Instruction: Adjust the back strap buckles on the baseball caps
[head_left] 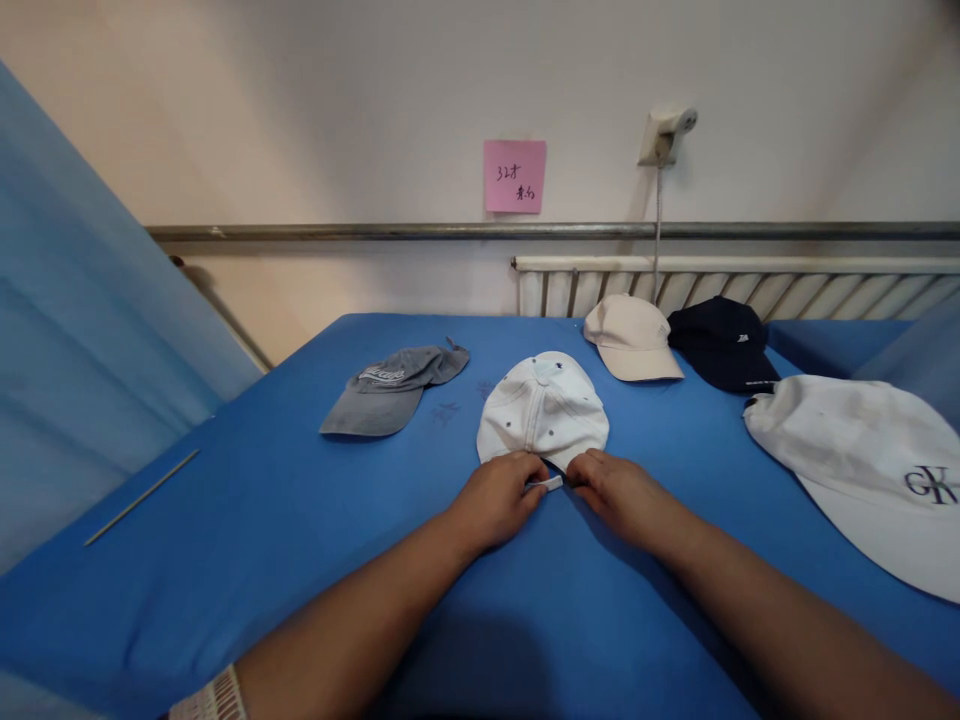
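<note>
Pinched the white strap (553,484) in the left hand (501,497), with fingers pressed together; likewise pinched the rear edge of the pale cap (544,408) in the right hand (621,492), possibly by another strap end, mostly hidden; held all this down on the blue surface (247,510).

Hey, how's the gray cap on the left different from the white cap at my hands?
The gray cap shows pale lettering; the white cap shows a small dark mark.
The gray cap's brim is in view; the white cap's back faces you, its brim out of sight.
The gray cap lies untouched; your left hand and right hand grip the white cap's back edge.
Both are on the blue surface.
</note>
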